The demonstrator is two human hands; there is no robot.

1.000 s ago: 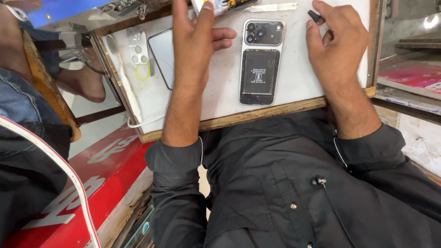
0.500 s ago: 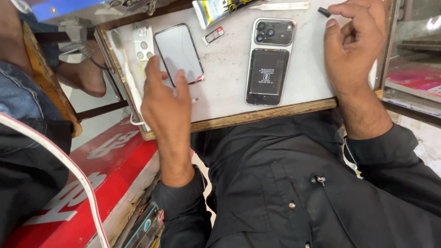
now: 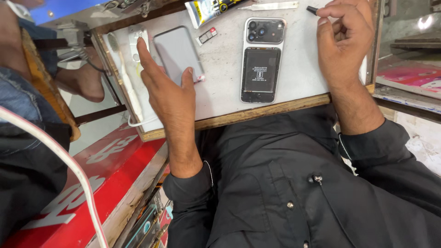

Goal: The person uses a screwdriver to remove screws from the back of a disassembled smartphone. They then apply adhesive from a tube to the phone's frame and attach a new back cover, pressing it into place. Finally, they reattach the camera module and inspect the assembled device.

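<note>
My left hand point(image 3: 167, 94) lies over the near left corner of a grey screen panel point(image 3: 177, 50) on the white tabletop point(image 3: 220, 82). Its index finger runs along the panel's left side and its thumb presses the near right edge. A phone body point(image 3: 262, 59) lies back-up at the centre, with camera lenses at its far end and its dark inside exposed. My right hand point(image 3: 344, 43) hovers to the right of the phone with its fingers curled. A small dark tool tip point(image 3: 312, 9) shows beside its index fingertip; whether the hand holds it is unclear.
A glue tube point(image 3: 206, 9), a thin metal strip point(image 3: 271, 5) and a small card tray point(image 3: 209, 34) lie at the far edge. A white cable point(image 3: 126, 87) runs along the left rim. Another person's foot point(image 3: 85, 82) and a red board point(image 3: 92, 183) are to the left.
My left hand came back from the table's far edge to the screen panel and now spans it with thumb and fingers. My right hand's fingers have curled in, staying in place.
</note>
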